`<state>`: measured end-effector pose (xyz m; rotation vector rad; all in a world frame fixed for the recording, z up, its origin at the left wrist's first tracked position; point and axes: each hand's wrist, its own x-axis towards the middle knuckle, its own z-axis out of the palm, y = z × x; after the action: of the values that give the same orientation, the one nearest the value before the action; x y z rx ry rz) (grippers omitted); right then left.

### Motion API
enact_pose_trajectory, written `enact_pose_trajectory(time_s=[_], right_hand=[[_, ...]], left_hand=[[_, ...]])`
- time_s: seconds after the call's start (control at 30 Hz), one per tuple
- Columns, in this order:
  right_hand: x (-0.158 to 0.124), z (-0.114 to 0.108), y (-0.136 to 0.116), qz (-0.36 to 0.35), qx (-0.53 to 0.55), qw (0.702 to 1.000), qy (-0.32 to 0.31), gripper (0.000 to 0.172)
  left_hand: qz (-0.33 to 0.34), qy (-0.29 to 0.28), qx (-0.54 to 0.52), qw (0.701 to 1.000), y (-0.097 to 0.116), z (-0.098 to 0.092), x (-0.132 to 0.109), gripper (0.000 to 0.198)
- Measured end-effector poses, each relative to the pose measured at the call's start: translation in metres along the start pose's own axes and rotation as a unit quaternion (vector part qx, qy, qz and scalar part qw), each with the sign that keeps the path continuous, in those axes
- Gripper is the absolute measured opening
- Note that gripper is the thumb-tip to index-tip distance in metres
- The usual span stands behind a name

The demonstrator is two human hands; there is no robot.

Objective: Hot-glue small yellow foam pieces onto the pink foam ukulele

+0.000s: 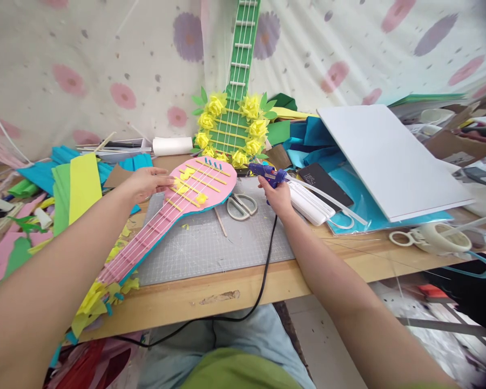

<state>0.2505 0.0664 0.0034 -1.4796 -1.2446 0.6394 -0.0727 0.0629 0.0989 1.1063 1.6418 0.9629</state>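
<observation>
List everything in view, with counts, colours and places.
table: 1, brown, beneath
mat: 1, grey, on table
pink guitar: 1, pink, over mat
scissors: 1 pair, pale, on mat
green guitar: 1, green, upright behind
flowers: several, yellow, around green guitar
glue gun: 1, blue, centre right
cord: 1, black, over table edge
board: 1, white, right
paper: many, mixed colours, both sides
curtain: 1, white floral, behind
left hand: 1, bare, by pink guitar
right hand: 1, bare, holding glue gun
</observation>
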Motion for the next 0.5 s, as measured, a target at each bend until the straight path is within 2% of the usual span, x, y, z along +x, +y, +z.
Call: enact_pose_trajectory(time_s=[0.17,0.37,0.5], right_hand=[[0.000,0.000,0.000,-0.005,-0.008,1.000,-0.003,0.046],[-0.001,0.001,0.001,-0.005,-0.018,1.000,-0.006,0.045],[-0.002,0.001,-0.001,-0.011,-0.024,1.000,-0.002,0.045]], left_hand=[[0.057,0.009,0.045,0.997,-0.003,0.004,-0.005,0.045],[0.057,0.024,0.184,0.981,-0.004,0.024,-0.016,0.045],[0.028,0.013,0.258,0.966,-0.003,0.038,-0.025,0.045]])
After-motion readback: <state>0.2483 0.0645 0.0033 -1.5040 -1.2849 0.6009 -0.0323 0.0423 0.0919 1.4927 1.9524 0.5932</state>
